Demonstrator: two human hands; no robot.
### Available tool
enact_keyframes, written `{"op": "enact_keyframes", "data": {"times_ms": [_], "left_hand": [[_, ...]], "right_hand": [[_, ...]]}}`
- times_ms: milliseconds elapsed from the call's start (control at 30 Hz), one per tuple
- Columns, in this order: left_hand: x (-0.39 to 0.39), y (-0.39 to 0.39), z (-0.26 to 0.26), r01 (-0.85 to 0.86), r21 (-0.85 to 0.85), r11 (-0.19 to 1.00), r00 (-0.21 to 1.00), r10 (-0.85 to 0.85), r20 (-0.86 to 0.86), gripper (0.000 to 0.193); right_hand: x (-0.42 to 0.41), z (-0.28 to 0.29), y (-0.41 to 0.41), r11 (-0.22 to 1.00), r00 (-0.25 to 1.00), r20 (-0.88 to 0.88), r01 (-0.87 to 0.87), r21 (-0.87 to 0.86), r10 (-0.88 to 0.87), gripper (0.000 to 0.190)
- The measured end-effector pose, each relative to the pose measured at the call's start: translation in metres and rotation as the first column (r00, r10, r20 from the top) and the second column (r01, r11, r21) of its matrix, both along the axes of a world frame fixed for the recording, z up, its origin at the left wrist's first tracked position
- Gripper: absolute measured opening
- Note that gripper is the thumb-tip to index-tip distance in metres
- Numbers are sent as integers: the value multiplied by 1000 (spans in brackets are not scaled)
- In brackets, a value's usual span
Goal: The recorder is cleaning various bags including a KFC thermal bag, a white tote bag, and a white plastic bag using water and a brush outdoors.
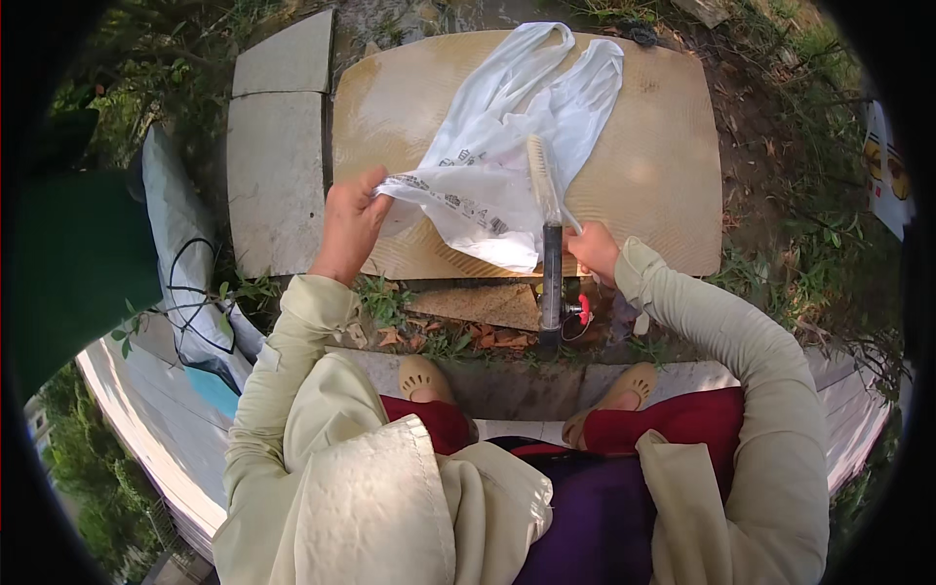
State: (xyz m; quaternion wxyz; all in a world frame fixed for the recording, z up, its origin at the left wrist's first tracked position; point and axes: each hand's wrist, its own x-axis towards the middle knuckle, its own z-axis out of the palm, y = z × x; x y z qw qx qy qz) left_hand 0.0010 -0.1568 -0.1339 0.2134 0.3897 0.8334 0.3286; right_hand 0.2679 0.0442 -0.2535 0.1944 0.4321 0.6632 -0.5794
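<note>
A wet white plastic carrier bag (504,175) with dark printing lies spread over a tan stone slab (658,161), its two handles pointing away from me. My left hand (356,219) pinches the bag's near left corner and lifts it off the slab. Beside a dark upright pipe (552,270), my right hand (594,252) is closed on what looks like a narrow gathered edge of the bag; the pipe partly hides its fingers. A brush with pale bristles (537,157) appears in line with the pipe's top, over the bag. Whether it rests on the pipe cannot be told.
A red-handled tap (583,310) sits low on the pipe. Grey paving slabs (278,161) lie left of the tan slab. A pale sheet bag with a black cord (194,270) stands at left. Another printed bag (886,172) hangs far right. A concrete kerb (512,387) runs by my shoes.
</note>
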Motion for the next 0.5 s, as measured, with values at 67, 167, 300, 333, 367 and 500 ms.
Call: {"op": "enact_keyframes", "data": {"times_ms": [67,167,300,333,367,500], "left_hand": [[0,24,13,6,81,997,1000,-6,0,8],[1,57,48,20,142,990,998,-11,-62,11],[-31,71,74,-3,207,978,977,47,-210,12],[-43,75,79,5,242,970,975,49,-216,12],[-54,80,84,17,280,960,975,46,-218,12],[-51,108,119,118,276,954,993,-109,-48,12]], "right_hand": [[-11,4,-14,969,985,86,164,-182,-151,34],[-20,1,-9,963,912,-350,138,-231,-214,23],[-56,52,77,856,796,-334,411,-312,-504,12],[-54,62,108,817,703,-420,463,-343,-574,10],[-49,79,141,767,615,-459,503,-399,-641,11],[-40,154,225,712,384,-620,536,-454,-684,15]]}}
